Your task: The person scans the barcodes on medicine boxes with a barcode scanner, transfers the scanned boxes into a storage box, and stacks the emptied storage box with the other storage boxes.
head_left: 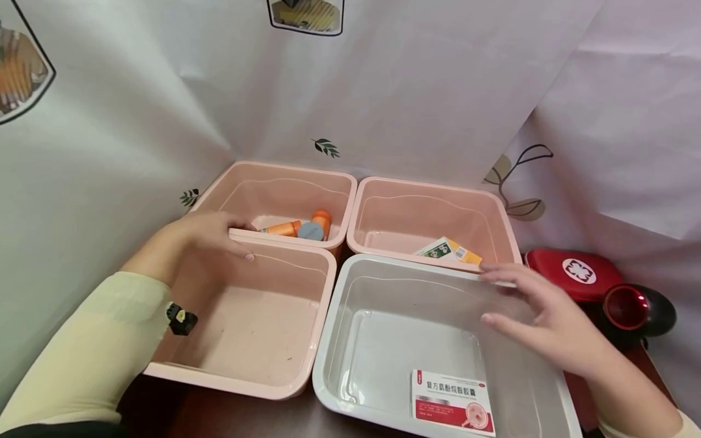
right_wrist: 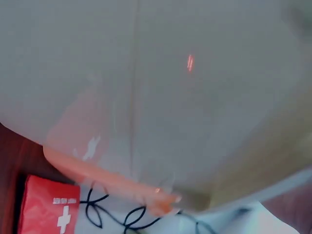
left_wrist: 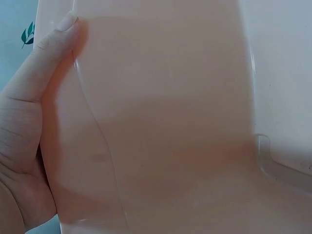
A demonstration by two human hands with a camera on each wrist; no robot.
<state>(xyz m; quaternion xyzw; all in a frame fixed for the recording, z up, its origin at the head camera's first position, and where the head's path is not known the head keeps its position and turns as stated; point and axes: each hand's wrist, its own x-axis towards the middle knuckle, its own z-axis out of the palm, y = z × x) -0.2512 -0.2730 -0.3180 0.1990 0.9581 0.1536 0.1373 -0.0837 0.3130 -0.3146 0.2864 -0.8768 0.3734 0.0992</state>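
My left hand (head_left: 213, 234) grips the far rim of the front-left pink bin (head_left: 317, 340), its thumb (left_wrist: 61, 36) lying against the bin's inner wall in the left wrist view. The fingers pass over the rim toward the back-left bin and are partly hidden. Over the right side of the grey bin (head_left: 328, 340) is my right hand (head_left: 553, 322), fingers extended near the far rim and thumb spread apart, holding nothing. A white and red medicine box (head_left: 453, 401) lies flat on the grey bin's floor.
Orange bottles (head_left: 322, 220) lie in the back-left pink bin (head_left: 296, 173). The back-right pink bin (head_left: 427, 188) holds yellow and white-green boxes (head_left: 440, 249). Right of the bins are a red first-aid case (head_left: 569, 274) and a black, red-lined object (head_left: 641, 309). White curtains hang behind.
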